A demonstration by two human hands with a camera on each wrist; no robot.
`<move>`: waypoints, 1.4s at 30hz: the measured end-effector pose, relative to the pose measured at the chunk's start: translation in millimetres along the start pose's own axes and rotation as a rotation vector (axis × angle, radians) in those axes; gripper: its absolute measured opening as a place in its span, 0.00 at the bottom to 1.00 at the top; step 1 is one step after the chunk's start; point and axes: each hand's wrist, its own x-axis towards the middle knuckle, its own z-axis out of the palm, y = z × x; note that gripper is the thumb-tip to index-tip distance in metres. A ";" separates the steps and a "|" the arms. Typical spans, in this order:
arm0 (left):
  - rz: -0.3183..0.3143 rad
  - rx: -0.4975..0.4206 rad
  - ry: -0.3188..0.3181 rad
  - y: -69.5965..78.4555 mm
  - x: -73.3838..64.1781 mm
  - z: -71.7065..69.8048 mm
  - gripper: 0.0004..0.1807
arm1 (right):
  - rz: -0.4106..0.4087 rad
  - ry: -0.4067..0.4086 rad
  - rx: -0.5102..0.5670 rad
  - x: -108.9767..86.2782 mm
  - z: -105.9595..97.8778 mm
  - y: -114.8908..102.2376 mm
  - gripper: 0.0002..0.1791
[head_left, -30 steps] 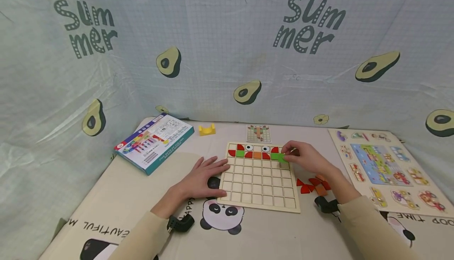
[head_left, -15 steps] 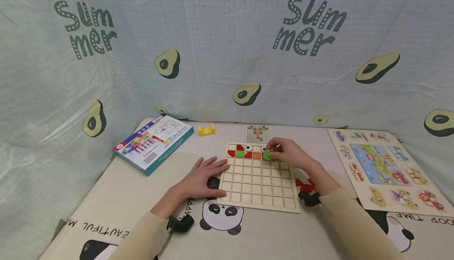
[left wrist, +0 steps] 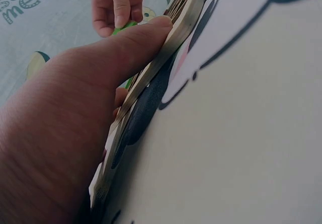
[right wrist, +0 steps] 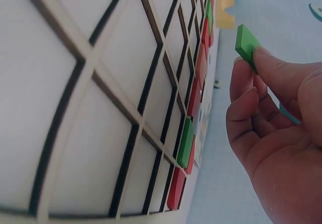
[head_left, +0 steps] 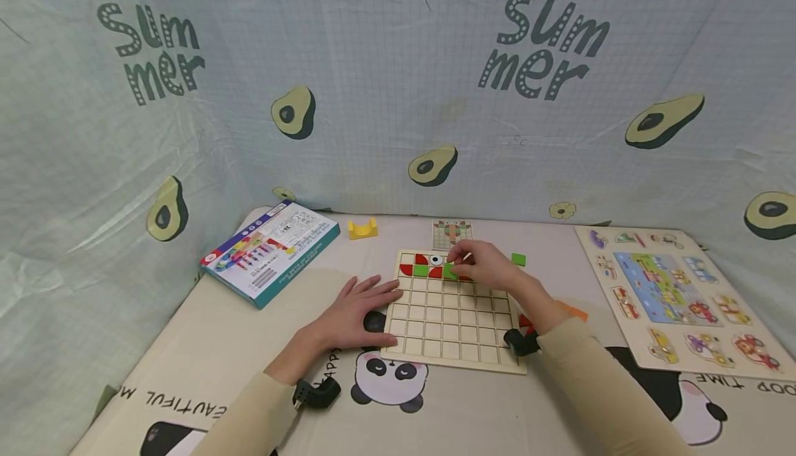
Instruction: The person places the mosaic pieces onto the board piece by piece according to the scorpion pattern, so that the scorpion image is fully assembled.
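My right hand (head_left: 488, 266) pinches a green square tile (right wrist: 247, 45) between thumb and fingertips, over the top rows of a wooden grid board (head_left: 435, 314). Red, green and orange pieces and a round eye piece (head_left: 437, 260) fill part of those rows; the right hand hides some of them. In the right wrist view, another green tile (right wrist: 185, 142) sits in the grid beside red pieces. My left hand (head_left: 354, 314) lies spread at the board's left side, fingertips on its edge. In the left wrist view its thumb (left wrist: 146, 35) rests on the board's rim.
A small pattern card (head_left: 443, 235) lies behind the board. One green tile (head_left: 519, 260) and several red and orange pieces (head_left: 572, 310) lie right of it, partly under the forearm. A picture puzzle (head_left: 612, 290) lies far right; a box (head_left: 273, 252) and yellow piece (head_left: 363, 228) stand left.
My right hand has moved left along the top rows with the green tile. A loose green tile now shows right of the board. The left hand has stayed in place.
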 end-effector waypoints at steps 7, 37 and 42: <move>-0.004 -0.009 -0.005 -1.4 -0.5 0.8 0.47 | -0.003 -0.022 -0.005 5.5 9.9 -4.2 0.04; 0.010 -0.009 -0.001 -1.4 -2.6 1.6 0.46 | -0.031 -0.090 -0.130 13.0 29.4 -9.2 0.03; 0.013 -0.007 0.003 -1.4 -2.6 1.6 0.46 | -0.015 -0.091 -0.129 11.6 29.0 -10.6 0.03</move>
